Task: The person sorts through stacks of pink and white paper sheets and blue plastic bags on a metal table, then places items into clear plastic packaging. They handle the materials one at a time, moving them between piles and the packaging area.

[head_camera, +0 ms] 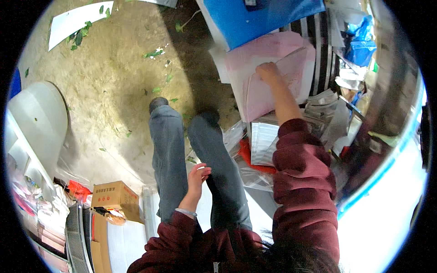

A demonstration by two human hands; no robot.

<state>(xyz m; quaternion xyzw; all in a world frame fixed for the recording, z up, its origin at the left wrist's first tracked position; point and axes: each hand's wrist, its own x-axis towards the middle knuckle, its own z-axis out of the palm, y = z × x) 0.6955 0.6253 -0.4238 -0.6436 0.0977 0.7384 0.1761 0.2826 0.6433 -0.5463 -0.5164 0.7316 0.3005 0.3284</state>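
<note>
My right hand reaches forward onto a stack of pink sheets, its fingers bent against a sheet edge; whether they grip that sheet cannot be made out. A blue sheet or folder lies beyond the pink sheets, with a dark object on top. My left hand hangs over my legs, fingers loosely curled and apart, holding nothing; a light bracelet is on that wrist. Just this side of the pink sheets sits a pile of white and grey sheets, with red netting beside it.
A cardboard box stands at the lower left, near stacked white sheets. Leaves and a white sheet lie on the concrete floor. Blue plastic bags and clutter line the right. A grey rounded panel is at the left.
</note>
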